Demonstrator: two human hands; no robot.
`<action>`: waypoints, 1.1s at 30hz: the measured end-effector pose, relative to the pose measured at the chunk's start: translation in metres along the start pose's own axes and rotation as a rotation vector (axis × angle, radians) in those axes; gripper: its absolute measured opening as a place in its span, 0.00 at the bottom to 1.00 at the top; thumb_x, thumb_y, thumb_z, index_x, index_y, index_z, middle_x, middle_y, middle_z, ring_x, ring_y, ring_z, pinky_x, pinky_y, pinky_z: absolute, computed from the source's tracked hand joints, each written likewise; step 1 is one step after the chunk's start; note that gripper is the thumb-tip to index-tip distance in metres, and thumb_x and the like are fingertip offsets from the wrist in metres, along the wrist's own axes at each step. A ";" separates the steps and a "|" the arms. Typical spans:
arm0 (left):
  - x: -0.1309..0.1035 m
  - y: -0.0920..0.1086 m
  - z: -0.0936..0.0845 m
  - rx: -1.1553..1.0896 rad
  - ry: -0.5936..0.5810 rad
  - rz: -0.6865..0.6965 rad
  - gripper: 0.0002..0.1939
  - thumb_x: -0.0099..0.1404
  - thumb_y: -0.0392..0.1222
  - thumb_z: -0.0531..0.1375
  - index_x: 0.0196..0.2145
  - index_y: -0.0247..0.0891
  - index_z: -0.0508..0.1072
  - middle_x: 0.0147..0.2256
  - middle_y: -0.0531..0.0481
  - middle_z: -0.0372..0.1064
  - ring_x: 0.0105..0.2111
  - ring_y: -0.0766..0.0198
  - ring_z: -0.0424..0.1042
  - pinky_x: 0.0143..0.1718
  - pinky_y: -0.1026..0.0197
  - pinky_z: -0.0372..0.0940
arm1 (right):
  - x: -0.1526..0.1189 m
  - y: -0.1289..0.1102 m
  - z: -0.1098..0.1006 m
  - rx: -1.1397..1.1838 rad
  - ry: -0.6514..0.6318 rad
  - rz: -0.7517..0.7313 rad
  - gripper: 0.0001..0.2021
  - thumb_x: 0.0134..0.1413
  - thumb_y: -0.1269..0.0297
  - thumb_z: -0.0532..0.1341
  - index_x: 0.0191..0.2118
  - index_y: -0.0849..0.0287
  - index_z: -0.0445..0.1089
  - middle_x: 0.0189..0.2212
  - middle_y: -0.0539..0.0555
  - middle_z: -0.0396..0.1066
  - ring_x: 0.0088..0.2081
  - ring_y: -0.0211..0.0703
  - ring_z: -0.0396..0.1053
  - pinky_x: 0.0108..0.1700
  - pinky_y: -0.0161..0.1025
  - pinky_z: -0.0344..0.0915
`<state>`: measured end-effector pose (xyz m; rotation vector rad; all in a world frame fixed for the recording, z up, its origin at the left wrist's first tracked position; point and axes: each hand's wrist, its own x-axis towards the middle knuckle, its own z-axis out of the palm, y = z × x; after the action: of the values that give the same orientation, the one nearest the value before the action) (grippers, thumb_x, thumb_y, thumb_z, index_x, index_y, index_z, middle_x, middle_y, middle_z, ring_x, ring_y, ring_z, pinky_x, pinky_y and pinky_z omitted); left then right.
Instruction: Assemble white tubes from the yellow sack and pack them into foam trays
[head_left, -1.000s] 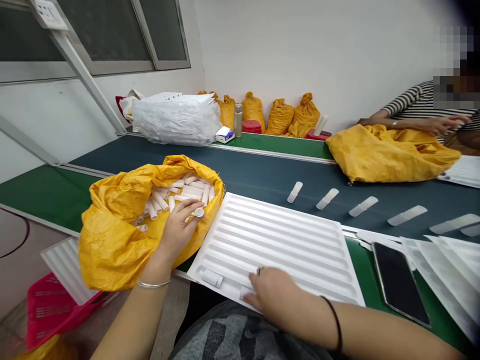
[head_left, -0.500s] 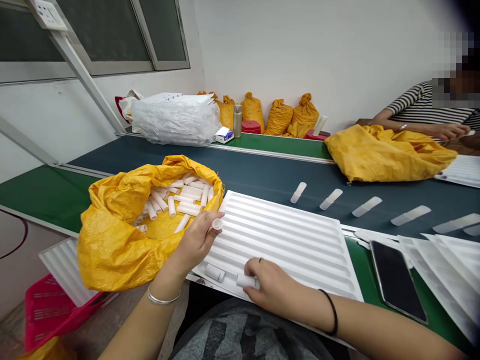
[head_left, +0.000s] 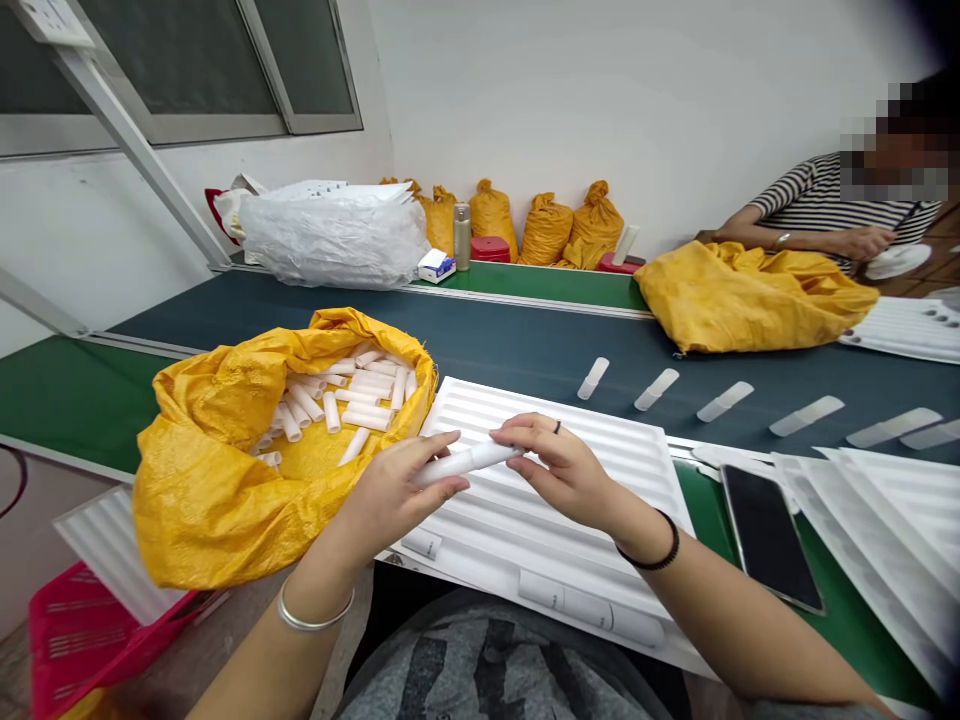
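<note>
My left hand point(head_left: 390, 490) grips a white plastic tube point(head_left: 448, 466) between thumb and fingers. In my right hand point(head_left: 570, 475) is a short white cylinder point(head_left: 491, 455), pinched at its far end; it meets the tube end to end, and I cannot tell how deeply they fit together. Both are held above a white ribbed tray point(head_left: 600, 515). Along the tray's near edge lie white cylinders with small dark print point(head_left: 559, 597) and another printed cylinder point(head_left: 422, 542). Left of the tray, an open yellow sack point(head_left: 202, 490) holds many loose white tubes point(head_left: 367, 395).
Several translucent tubes point(head_left: 724, 401) lie in a row on the dark belt point(head_left: 525, 345). A phone point(head_left: 771, 535) and stacked white trays point(head_left: 877, 560) are at right. Across the belt sits a person in a striped top point(head_left: 810, 195), behind a yellow sack point(head_left: 750, 300). A pink basket point(head_left: 97, 640) stands lower left.
My right hand has picked up a short cylinder from the tray's near edge and raised it to the tube in my left hand. The tube now points right. The view has shifted slightly.
</note>
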<state>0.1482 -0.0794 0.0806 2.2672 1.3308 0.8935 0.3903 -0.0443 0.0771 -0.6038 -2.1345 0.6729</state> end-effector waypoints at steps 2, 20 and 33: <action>0.000 0.003 -0.002 0.017 -0.040 0.006 0.17 0.66 0.48 0.57 0.50 0.39 0.70 0.41 0.46 0.73 0.40 0.60 0.72 0.42 0.61 0.66 | 0.000 0.002 0.001 0.002 0.046 0.006 0.14 0.61 0.70 0.56 0.51 0.55 0.66 0.42 0.57 0.70 0.45 0.44 0.68 0.47 0.44 0.66; 0.005 0.005 0.013 0.450 0.130 0.413 0.22 0.68 0.40 0.55 0.59 0.38 0.58 0.33 0.47 0.69 0.33 0.61 0.69 0.35 0.60 0.66 | 0.001 0.000 0.003 0.404 -0.030 0.516 0.17 0.55 0.53 0.61 0.43 0.62 0.69 0.29 0.53 0.70 0.25 0.35 0.65 0.28 0.35 0.66; 0.005 -0.052 0.011 0.487 0.045 -0.095 0.34 0.66 0.49 0.54 0.64 0.36 0.48 0.55 0.34 0.60 0.56 0.45 0.59 0.56 0.44 0.56 | 0.018 0.062 0.005 -0.503 -0.271 0.570 0.11 0.48 0.67 0.65 0.40 0.59 0.72 0.38 0.55 0.71 0.41 0.43 0.68 0.44 0.35 0.62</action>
<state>0.1241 -0.0492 0.0434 2.5117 1.8213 0.6410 0.3880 0.0115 0.0449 -1.5052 -2.4128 0.5265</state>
